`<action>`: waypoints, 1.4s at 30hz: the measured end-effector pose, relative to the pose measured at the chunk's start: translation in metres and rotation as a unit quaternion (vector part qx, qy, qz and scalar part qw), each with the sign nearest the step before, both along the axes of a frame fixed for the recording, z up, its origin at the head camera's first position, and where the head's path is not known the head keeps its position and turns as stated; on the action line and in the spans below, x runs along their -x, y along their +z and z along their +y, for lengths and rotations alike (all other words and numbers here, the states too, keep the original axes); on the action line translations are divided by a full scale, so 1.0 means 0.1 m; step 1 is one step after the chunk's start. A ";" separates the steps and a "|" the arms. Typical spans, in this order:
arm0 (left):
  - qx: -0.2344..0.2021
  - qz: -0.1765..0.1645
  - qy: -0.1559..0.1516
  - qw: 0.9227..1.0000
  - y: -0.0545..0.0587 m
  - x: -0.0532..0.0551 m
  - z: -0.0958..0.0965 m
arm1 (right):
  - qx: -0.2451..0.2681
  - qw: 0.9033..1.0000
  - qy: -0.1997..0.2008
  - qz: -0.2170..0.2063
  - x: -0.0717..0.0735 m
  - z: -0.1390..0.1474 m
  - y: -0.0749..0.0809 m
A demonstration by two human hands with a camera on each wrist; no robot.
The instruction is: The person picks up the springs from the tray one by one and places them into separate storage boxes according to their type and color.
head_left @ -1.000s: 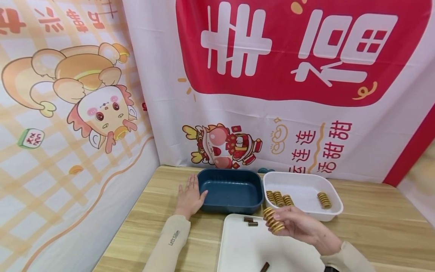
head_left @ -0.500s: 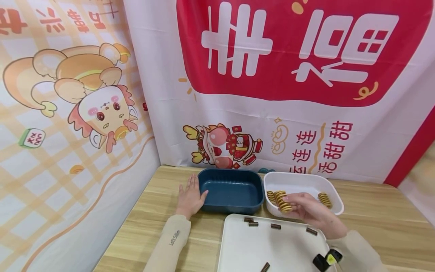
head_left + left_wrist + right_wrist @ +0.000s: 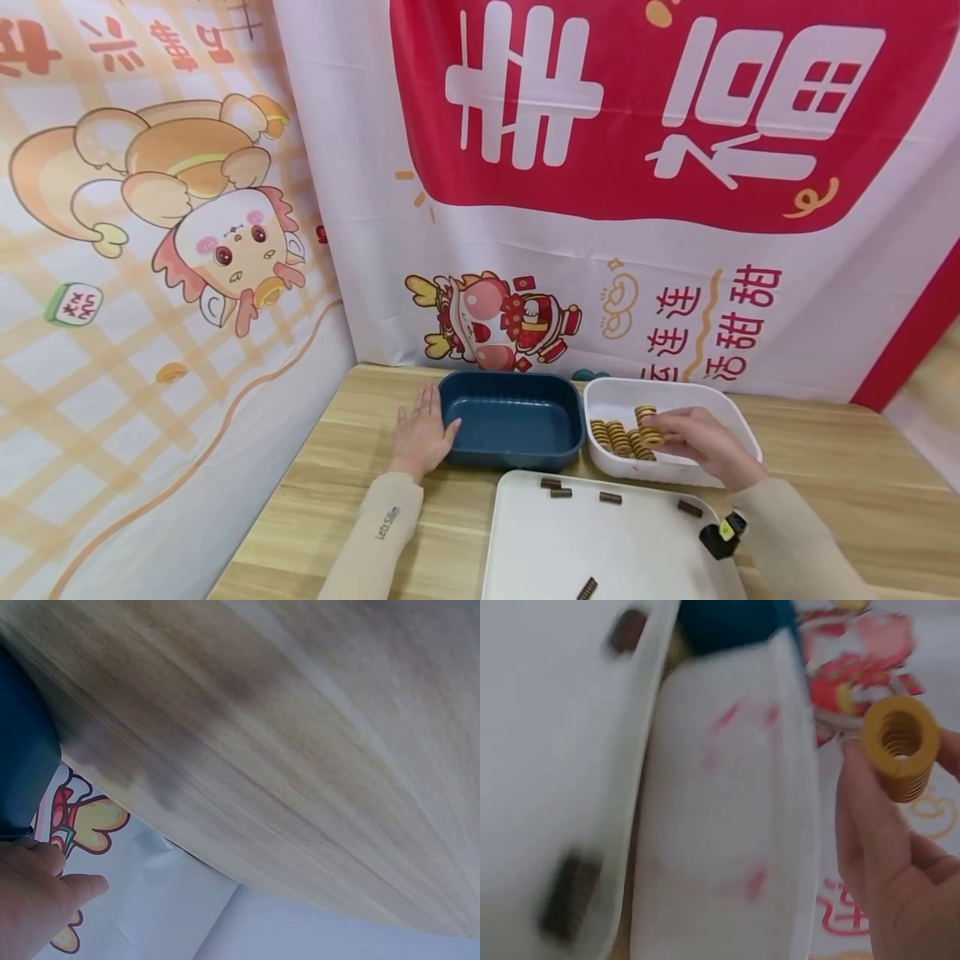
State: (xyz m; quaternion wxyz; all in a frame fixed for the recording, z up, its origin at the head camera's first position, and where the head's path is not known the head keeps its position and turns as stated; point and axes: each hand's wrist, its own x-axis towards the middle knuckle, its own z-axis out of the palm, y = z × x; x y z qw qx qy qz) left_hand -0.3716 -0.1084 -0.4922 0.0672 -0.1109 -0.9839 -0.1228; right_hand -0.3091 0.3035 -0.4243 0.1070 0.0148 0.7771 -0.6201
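My right hand (image 3: 697, 437) pinches a yellow coil spring (image 3: 901, 746) between thumb and fingers, over the white bin (image 3: 738, 417). In the right wrist view the spring's hollow end faces the camera. Several other yellow springs (image 3: 618, 438) lie side by side at the bin's left end, just left of the held one; the bin's right part is partly covered by my hand. My left hand (image 3: 422, 432) rests against the left side of the dark blue bin (image 3: 510, 458), fingers straight, thumb at its rim. In the left wrist view part of that hand (image 3: 34, 900) shows beside the blue wall.
A white tray (image 3: 600, 550) lies in front of the bins. Small dark brown springs (image 3: 611, 498) are scattered on it. All stand on a wood-grain table (image 3: 840, 475), with a printed cloth (image 3: 375, 275) hanging behind and another on the left.
My right hand has carried the yellow spring from above the tray's back edge, up and right, over the white bin. The left hand has stayed in place.
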 end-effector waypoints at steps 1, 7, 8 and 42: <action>0.000 0.000 0.000 1.000 0.00 0.00 0.00 | -0.049 0.999 -0.015 0.009 0.03 0.02 -0.04; -0.001 -0.001 -0.001 1.000 0.01 -0.01 -0.01 | -0.229 0.971 -0.070 0.025 0.16 0.15 -0.26; -0.001 0.000 -0.001 1.000 0.00 0.00 -0.01 | -0.249 0.965 -0.071 0.025 0.18 0.17 -0.28; -0.003 0.003 0.002 1.000 -0.01 0.02 -0.01 | -0.447 0.890 -0.040 0.078 0.29 0.24 -0.42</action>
